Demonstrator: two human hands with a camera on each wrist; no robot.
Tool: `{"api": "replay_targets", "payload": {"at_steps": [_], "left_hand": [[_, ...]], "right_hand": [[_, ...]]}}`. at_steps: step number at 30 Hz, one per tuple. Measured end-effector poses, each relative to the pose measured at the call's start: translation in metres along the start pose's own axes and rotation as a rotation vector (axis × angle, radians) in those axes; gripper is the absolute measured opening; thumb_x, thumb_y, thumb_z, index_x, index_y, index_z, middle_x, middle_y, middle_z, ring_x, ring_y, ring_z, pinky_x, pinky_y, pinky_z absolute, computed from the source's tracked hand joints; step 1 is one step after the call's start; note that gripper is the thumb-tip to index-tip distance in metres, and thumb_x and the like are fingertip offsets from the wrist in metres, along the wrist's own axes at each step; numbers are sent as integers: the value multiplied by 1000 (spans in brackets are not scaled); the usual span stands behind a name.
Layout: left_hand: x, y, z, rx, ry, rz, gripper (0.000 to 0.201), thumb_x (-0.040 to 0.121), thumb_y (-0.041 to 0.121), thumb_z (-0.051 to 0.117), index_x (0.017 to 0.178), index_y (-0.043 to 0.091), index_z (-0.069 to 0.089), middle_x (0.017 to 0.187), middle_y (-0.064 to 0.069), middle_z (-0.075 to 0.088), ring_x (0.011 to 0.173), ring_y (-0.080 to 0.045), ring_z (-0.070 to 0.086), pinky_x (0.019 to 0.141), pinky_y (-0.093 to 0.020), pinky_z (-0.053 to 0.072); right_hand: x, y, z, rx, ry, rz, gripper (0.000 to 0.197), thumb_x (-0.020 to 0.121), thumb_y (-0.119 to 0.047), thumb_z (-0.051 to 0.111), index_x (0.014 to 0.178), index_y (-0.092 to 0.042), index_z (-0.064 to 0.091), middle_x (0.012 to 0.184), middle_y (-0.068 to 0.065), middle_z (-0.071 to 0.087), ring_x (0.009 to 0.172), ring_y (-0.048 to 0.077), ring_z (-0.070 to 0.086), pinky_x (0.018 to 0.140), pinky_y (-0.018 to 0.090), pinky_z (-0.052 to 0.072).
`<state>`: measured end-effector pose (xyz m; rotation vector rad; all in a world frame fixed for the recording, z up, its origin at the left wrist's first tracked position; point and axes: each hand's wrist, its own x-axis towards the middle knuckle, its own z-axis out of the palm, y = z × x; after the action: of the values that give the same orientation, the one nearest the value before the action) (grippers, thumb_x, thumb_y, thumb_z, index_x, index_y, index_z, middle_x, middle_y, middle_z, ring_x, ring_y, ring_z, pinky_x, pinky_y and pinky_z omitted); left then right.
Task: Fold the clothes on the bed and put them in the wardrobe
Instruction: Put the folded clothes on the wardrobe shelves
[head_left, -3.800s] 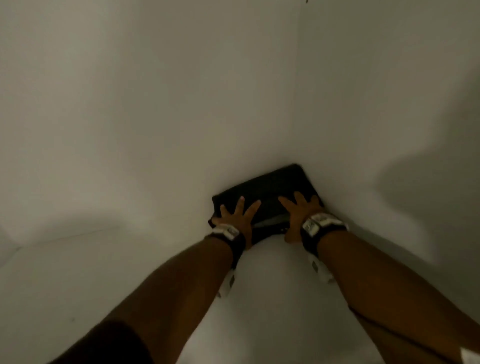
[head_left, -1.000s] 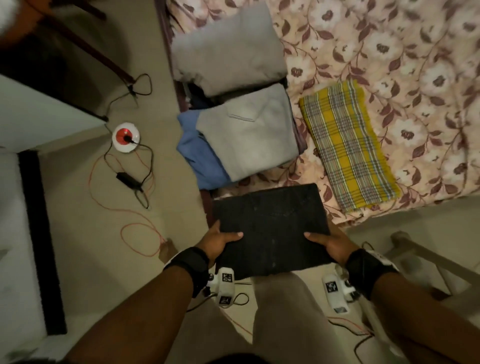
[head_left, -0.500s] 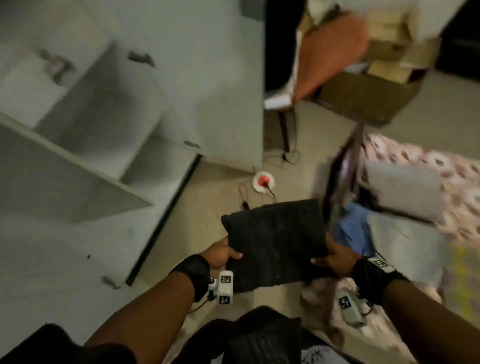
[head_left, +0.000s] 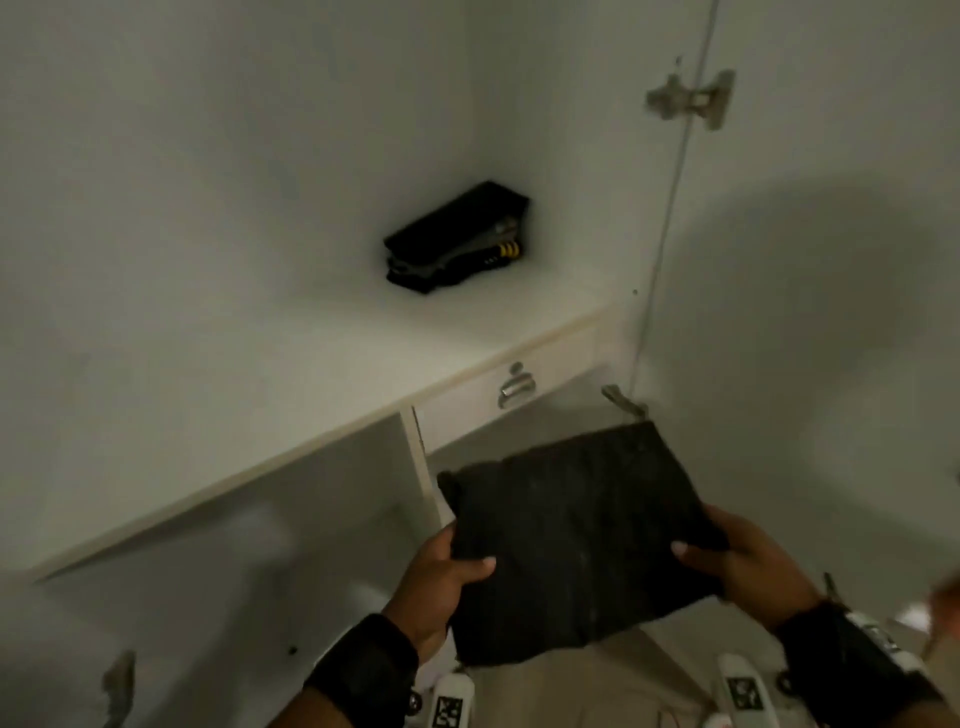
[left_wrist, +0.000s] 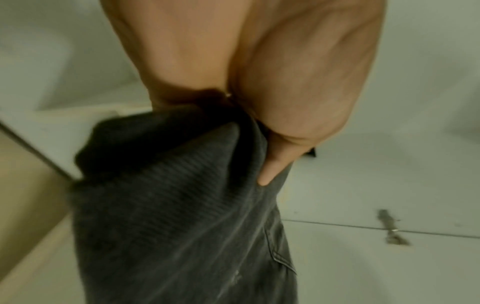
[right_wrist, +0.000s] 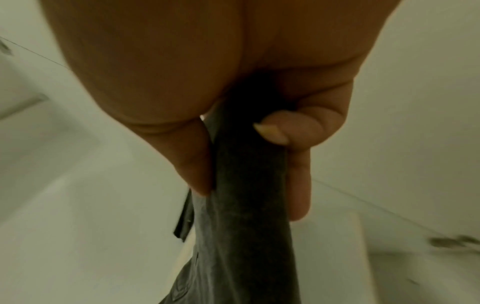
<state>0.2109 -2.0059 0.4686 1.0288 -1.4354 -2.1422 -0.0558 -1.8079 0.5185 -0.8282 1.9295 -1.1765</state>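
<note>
I hold a folded dark grey garment (head_left: 576, 540) flat in front of the open white wardrobe. My left hand (head_left: 447, 571) grips its left edge, thumb on top; the left wrist view shows the ribbed cloth (left_wrist: 176, 205) bunched under the palm. On the right edge my right hand (head_left: 737, 558) pinches it, and the right wrist view has the cloth (right_wrist: 249, 185) squeezed between thumb and fingers. A stack of folded dark clothes (head_left: 457, 239) lies in the far right corner of the wardrobe shelf (head_left: 260, 384), well beyond the held garment.
Below the shelf is a drawer with a metal handle (head_left: 514, 387) and an open lower compartment (head_left: 234, 561). The open wardrobe door (head_left: 810, 312) stands at the right, with a hinge (head_left: 691, 96) near the top.
I have turned from the bed to the wardrobe, carrying the folded dark garment in both hands. The bed and floor have left view; the shelf with the earlier stack now faces me.
</note>
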Motion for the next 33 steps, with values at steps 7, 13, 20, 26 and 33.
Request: {"api": "replay_targets", "payload": {"at_steps": [7,13,20,26,33], "left_hand": [[127,191,-32,-51,118,361,50,88,-3,70,134,15,63,127,-8,74,116,-30,71,94,-42,60],[269,334,-75,-63,258,403,41,96,-2,62,134,13,64,125,-10,74,113,-30,71,94,-42,57],[419,400,-122,346,510,336,83,95,26,75,162,28,27,160,-14,43,137,-35,51,114,-50,45],[472,388,-117,1349,576,448,107,73,99,38,160,53,-5,172,10,-14,158,-30,-11,119,-69,-8],[506,391,-127,1301,219,184,156,29,104,63,159,55,-6,172,5,-19,155,-40,-23,126,-66,4]], "right_hand": [[220,-176,-20,31,-4,-392,25,93,4,64,114,-8,68,74,-11,75,67,0,70,56,8,47],[425,-292,-12,-86,7,-479,27,97,-19,67,123,-18,66,113,6,71,101,24,68,83,33,57],[577,-366,8,-549,202,-407,65,99,-31,58,157,-22,29,153,15,44,133,38,48,112,48,41],[616,-344,45,-1193,72,-521,80,96,-65,40,159,-44,-5,170,1,3,155,29,10,121,58,15],[648,-323,39,-1196,-28,-402,84,90,-81,35,159,-45,5,170,-7,-3,155,32,6,126,49,11]]}}
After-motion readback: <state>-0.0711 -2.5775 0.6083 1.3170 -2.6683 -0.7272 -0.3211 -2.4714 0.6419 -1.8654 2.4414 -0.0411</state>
